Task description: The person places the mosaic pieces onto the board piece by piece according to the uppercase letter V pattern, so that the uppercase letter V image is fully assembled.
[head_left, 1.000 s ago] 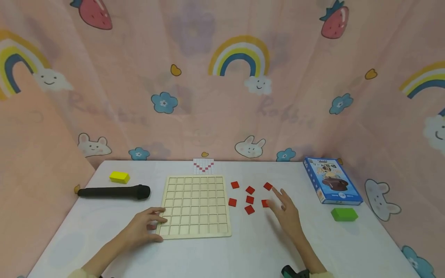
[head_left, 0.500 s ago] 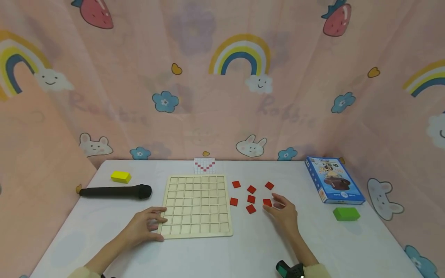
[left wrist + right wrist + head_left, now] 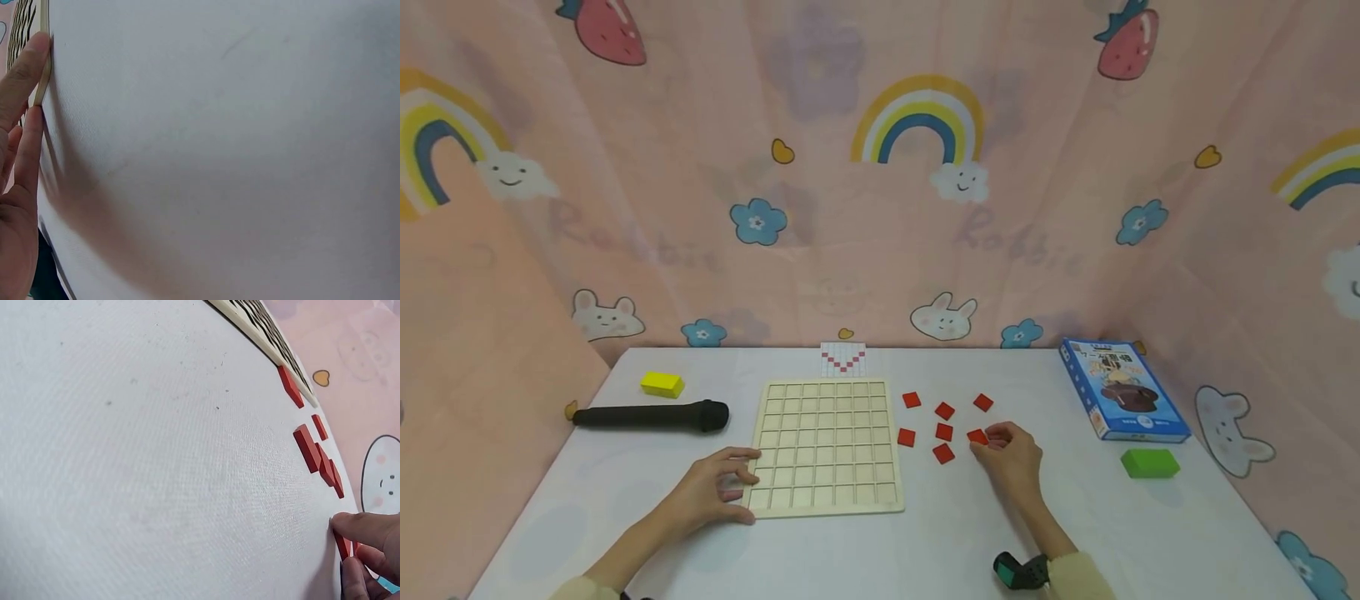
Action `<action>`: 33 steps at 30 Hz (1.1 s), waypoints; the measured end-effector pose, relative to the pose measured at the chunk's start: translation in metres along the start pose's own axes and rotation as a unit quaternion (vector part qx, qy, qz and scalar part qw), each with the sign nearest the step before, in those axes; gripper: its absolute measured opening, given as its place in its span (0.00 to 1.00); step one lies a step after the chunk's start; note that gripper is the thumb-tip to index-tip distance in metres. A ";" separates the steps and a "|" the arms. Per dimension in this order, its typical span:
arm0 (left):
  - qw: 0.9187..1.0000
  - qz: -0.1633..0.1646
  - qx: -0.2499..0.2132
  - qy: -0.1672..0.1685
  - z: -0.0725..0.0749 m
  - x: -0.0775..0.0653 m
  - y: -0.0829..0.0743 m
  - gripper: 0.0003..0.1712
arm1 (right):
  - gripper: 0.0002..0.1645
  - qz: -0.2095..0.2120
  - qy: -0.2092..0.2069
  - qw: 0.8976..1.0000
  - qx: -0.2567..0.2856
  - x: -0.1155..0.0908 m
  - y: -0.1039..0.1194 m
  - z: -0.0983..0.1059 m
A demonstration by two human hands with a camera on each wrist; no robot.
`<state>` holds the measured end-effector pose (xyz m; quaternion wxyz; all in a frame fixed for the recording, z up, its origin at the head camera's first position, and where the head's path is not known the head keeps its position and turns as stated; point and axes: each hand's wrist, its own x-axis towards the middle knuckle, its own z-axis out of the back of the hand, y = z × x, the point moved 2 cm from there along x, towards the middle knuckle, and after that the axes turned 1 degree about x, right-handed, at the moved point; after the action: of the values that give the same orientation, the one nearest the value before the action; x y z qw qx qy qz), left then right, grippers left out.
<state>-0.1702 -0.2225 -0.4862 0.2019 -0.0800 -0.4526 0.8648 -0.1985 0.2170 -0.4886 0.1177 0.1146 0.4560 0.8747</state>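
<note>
One chunky red tile [image 3: 977, 437] is pinched by the right hand [image 3: 1017, 462], just right of the loose red squares [image 3: 943, 432]. Gaps can be seen between those, plus a pretty wide stretch of finely textured white tabletop [image 3: 850, 558] nearside. The kinda wood-looking, shallow-celled grid board [image 3: 823, 446] is touched along its left edge by the left hand [image 3: 703, 493], thumb spread wide from the fingers.

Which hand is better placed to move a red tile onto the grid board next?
Likely the right hand: it pinches a red tile, near the other red tiles. The left hand touches the left edge of the grid board, across from the tiles.
</note>
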 end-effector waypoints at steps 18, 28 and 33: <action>1.000 -0.012 -0.008 0.010 -0.001 0.006 0.006 0.24 | 0.16 0.042 0.049 0.998 -0.004 0.008 -0.015 0.019; 1.000 0.013 -0.018 0.007 0.000 0.005 0.004 0.24 | 0.17 0.050 0.083 0.995 0.003 0.012 -0.023 0.021; 1.000 0.022 -0.008 0.000 0.001 0.003 0.004 0.24 | 0.17 0.063 0.100 0.993 0.002 0.016 -0.024 0.019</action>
<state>-0.1741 -0.2243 -0.4890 0.1820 -0.0911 -0.4576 0.8656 -0.2053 0.2505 -0.4962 0.0157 0.0553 0.4588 0.8867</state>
